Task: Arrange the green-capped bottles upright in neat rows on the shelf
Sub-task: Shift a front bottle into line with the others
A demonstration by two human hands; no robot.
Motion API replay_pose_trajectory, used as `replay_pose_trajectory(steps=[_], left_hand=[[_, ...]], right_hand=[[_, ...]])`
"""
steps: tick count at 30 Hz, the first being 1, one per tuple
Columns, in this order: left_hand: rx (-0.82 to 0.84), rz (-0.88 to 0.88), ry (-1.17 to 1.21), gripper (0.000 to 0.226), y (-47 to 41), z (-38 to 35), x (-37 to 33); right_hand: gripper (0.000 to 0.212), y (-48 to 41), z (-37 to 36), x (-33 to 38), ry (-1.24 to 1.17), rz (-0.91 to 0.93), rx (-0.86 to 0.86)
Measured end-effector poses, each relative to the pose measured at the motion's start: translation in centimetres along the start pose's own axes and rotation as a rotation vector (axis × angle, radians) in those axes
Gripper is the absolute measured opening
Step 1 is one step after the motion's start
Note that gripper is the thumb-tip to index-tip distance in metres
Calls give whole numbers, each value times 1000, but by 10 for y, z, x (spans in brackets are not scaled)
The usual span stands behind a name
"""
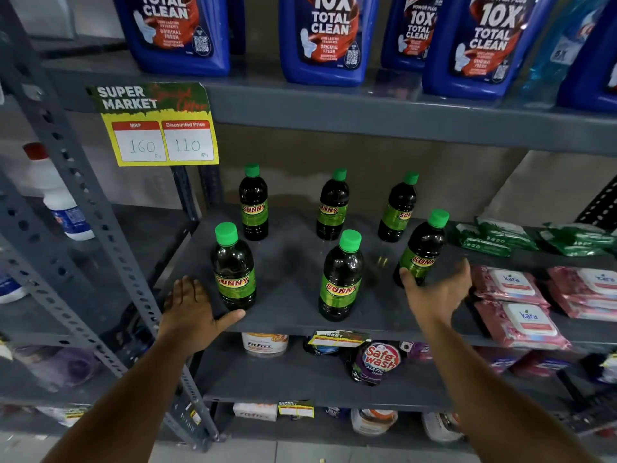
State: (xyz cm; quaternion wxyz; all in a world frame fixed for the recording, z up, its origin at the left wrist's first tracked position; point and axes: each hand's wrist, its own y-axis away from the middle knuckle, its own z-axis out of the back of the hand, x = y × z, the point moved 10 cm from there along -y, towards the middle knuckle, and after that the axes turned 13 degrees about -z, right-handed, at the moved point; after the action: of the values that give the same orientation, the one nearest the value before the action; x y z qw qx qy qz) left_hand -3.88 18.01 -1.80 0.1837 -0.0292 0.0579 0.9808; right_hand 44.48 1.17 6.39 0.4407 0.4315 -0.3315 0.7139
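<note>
Several dark green-capped bottles with green SUNNY labels stand upright on the grey shelf [293, 272] in two rows. The back row holds three: left [253, 203], middle [332, 205], right [398, 210]. The front row holds three: left [234, 269], middle [341, 277], right [422, 250]. My left hand [192, 307] lies open on the shelf just left of the front left bottle, thumb near its base. My right hand [437, 290] is open around the base of the front right bottle, thumb touching it, fingers apart.
Pink wipe packs [521, 305] and green packs [494, 238] fill the shelf's right side. Blue cleaner jugs [320, 38] stand on the shelf above. A yellow price tag [160, 128] hangs at upper left. A slanted metal upright [96, 225] runs left. Pouches [377, 360] sit below.
</note>
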Motion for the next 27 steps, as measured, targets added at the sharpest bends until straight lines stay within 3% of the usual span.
replay_pose_trajectory(steps=[2, 4, 6, 10, 27], left_hand=[[13, 9, -4, 145, 0, -2, 2], [11, 13, 4, 147, -1, -2, 2], [7, 12, 10, 147, -2, -1, 1], [9, 12, 15, 147, 0, 0, 1], [-1, -14, 20, 140, 5, 6, -6]], right_hand=[[114, -29, -21, -6, 134, -38, 234], [96, -41, -35, -12, 236, -41, 369], [77, -46, -39, -14, 282, -21, 363], [63, -30, -29, -13, 163, -16, 303], [61, 20, 3, -27, 111, 23, 291]])
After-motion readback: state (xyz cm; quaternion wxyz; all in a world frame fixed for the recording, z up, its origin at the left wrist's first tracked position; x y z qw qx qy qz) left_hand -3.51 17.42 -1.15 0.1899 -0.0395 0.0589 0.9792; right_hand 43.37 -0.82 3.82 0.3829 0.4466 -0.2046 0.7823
